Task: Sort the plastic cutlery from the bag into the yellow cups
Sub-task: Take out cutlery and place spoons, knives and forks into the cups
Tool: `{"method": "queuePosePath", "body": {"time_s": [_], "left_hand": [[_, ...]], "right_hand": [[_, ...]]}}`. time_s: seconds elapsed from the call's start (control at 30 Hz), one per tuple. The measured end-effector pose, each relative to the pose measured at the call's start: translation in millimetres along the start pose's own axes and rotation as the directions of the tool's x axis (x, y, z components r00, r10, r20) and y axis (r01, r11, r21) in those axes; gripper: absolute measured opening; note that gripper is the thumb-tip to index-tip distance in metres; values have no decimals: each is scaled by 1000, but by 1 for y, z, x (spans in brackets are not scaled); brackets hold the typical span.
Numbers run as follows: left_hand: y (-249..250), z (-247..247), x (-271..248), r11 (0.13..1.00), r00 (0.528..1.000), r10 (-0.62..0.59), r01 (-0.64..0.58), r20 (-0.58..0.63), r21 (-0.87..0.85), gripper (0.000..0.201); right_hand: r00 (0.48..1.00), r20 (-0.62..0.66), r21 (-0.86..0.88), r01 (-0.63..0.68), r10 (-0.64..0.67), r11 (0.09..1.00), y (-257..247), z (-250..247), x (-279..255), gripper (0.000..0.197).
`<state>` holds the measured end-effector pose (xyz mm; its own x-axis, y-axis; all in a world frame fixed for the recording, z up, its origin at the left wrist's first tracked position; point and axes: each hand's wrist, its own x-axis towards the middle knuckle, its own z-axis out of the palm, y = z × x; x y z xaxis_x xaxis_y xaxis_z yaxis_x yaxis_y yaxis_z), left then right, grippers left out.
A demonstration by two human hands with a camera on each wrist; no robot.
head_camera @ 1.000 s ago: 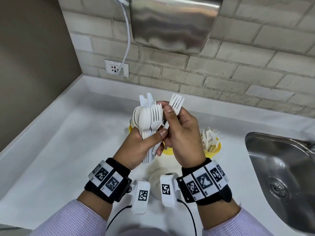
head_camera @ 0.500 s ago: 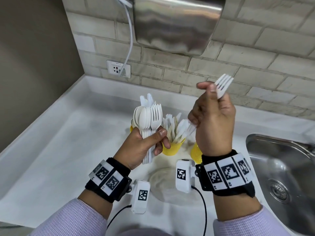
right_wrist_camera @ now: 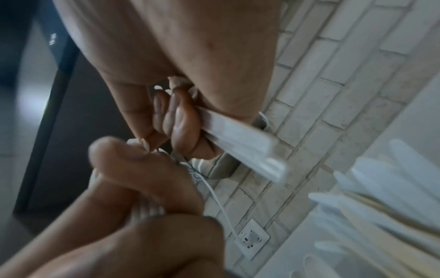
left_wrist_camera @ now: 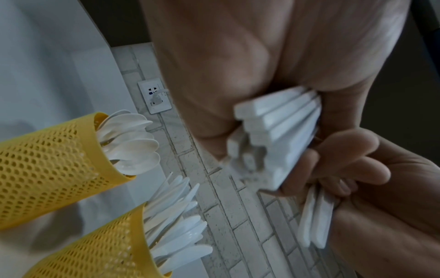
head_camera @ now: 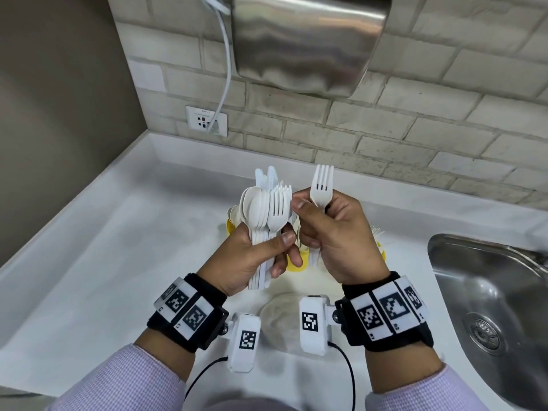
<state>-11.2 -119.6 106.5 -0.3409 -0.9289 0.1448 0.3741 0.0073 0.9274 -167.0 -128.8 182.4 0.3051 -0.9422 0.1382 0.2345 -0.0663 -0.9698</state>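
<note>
My left hand grips a bundle of white plastic cutlery upright by the handles: spoons, forks and knives together; its handle ends show in the left wrist view. My right hand holds a single white fork upright, close beside the bundle, thumb stretched towards it. The fork's handle sticks out below the fingers. Yellow mesh cups stand behind my hands: one with spoons, one with knives, and a third mostly hidden at the right.
The crumpled clear bag lies on the white counter under my wrists. A steel sink lies at the right. On the brick wall hang a steel hand dryer and a socket with a white cable.
My right hand, raised off to the right with the fork half a second ago, has come back down and left beside the bundle, still holding the fork. The left hand stayed put.
</note>
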Motion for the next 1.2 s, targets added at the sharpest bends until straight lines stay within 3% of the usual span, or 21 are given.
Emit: {"method": "queuePosePath", "body": {"time_s": [0.17, 0.4, 0.53, 0.63, 0.7, 0.77, 0.97, 1.1, 1.2], "left_hand": [[0, 1, 0, 1000, 1000, -13, 13, 8, 19, 21], [-4, -2, -1, 998, 998, -54, 55, -24, 23, 25], [-3, -3, -1, 998, 998, -56, 56, -5, -5, 22], [-2, -1, 0, 998, 998, -56, 56, 1, -27, 26], [-2, -1, 0, 998, 998, -64, 64, 21, -21, 31], [-2, 0, -1, 997, 996, -76, 76, 43, -8, 30], [-3, -3, -1, 994, 995, -98, 99, 22, -51, 29], [-2, -3, -1, 992, 995, -97, 98, 24, -75, 25], [-2, -1, -1, 993, 995, -85, 88, 44, -76, 27]], "right_hand": [[997, -72, 82, 20, -14, 996, 10, -5, 6, 42], [967, -256, 276, 73, 0, 958, 5, -7, 15, 25], [991, -132, 333, 12, 34, 943, 10, -11, 16, 19], [1000, -8, 189, -6, 8, 982, 17, -9, 11, 28], [998, -16, 29, 55, -55, 998, 15, -4, 9, 26], [986, -114, -33, 117, -120, 993, 13, -1, 11, 20], [904, -354, 158, 311, -240, 937, 4, -9, 23, 6], [858, -378, 148, 426, -347, 892, -9, -20, 23, 12], [858, -369, 120, 425, -357, 897, -10, -24, 19, 7]]}}
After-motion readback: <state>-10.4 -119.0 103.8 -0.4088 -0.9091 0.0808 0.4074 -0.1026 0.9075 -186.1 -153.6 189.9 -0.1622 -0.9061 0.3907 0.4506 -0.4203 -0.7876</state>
